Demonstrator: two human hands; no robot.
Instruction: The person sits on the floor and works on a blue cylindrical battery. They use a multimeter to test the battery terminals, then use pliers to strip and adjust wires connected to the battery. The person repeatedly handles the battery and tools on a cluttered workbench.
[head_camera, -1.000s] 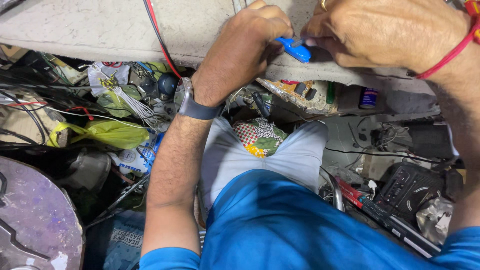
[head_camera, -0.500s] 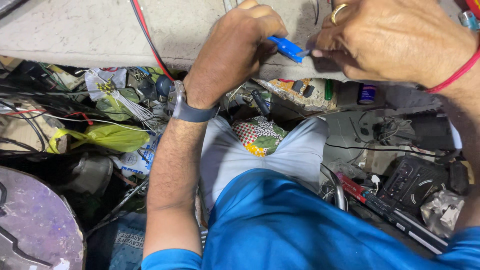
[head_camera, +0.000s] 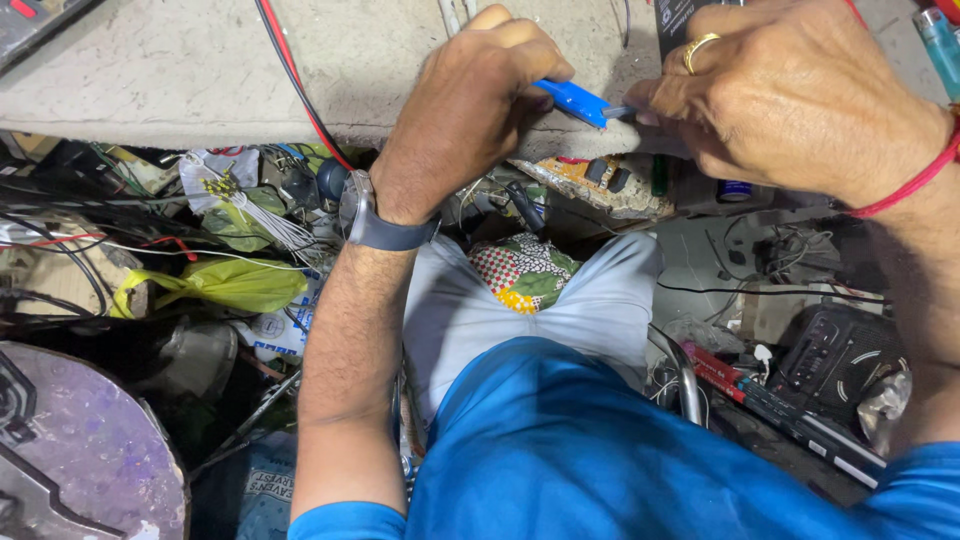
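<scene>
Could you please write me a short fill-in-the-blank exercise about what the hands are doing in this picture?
1. The left hand grips a small tool whose handle is coloured ____.
2. The dark watch sits on the ____ wrist.
3. The gold ring is on the ____ hand.
4. The thread around the wrist of the right hand is coloured ____.

Missing words: blue; left; right; red

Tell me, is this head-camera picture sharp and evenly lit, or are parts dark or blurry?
Head view: even light on the pale worktop and both hands; the left hand and right hand, with the small blue tool between them, look fairly sharp. Under the worktop edge, the clutter of wires sits in deep shadow. The blue shirt, nearest the lens, looks soft. No strong glare.
</scene>
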